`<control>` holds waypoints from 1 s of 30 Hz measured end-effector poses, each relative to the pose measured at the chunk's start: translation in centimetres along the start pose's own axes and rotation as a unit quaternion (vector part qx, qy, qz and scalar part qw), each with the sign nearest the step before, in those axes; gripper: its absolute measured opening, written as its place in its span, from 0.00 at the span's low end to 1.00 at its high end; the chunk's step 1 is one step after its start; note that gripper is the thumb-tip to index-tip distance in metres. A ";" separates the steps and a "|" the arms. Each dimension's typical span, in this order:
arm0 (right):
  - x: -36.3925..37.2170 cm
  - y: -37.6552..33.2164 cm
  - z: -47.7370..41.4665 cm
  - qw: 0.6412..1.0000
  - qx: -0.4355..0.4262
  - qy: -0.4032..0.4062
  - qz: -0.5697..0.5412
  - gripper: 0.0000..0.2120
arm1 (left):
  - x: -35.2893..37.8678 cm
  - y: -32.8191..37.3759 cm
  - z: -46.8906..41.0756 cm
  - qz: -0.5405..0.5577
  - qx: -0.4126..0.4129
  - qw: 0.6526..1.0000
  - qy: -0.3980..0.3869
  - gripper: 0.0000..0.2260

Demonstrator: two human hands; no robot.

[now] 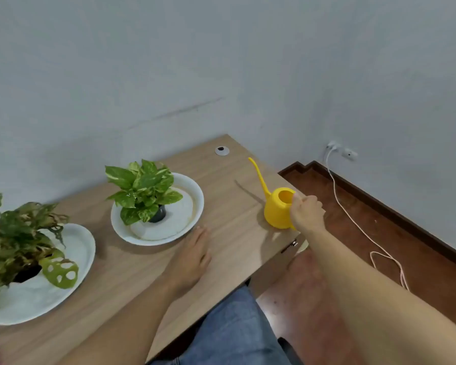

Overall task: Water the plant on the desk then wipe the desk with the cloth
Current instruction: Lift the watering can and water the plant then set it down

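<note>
Yellow watering can at the right edge of the desk, long spout aimed far-left; right hand wrapped round its handle side (handle itself hidden). Best lifted level, spout brought low over the dark pot of the near-centre plant, tipped slowly. Left hand flat, fingers loosely spread, holding nothing. White dish under it; second plant far left. Grey walls, white cable trailing on brown floor

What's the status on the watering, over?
Right hand gripping the yellow watering can, can on the desk. Left hand flat, empty. Pothos plant in white dish, path clear.
</note>
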State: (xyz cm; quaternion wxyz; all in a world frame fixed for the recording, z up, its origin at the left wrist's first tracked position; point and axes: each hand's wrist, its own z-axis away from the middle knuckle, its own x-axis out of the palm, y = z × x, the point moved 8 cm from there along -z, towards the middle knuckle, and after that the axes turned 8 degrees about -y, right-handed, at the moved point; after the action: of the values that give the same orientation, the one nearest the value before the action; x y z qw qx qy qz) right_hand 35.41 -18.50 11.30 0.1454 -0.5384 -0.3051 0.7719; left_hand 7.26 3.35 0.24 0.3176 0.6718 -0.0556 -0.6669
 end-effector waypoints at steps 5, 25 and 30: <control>0.5 1.7 -0.4 0.998 0.045 0.002 -0.050 0.33 | 1.0 -1.6 0.2 -0.086 -0.019 0.996 -0.003 0.32; 3.6 2.6 0.2 0.992 0.047 0.045 -0.105 0.27 | 1.8 -1.2 1.2 -0.089 -0.017 0.995 0.028 0.30; 3.7 2.5 0.5 0.991 0.047 0.047 -0.113 0.28 | 2.0 -1.6 2.1 -0.074 -0.031 0.996 0.046 0.29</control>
State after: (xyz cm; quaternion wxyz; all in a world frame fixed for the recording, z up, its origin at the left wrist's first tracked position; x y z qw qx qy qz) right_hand 33.76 -18.52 7.09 0.2712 -0.5286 -0.3201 0.7380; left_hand 4.96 2.86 -2.04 0.2905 0.6938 0.0295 -0.6583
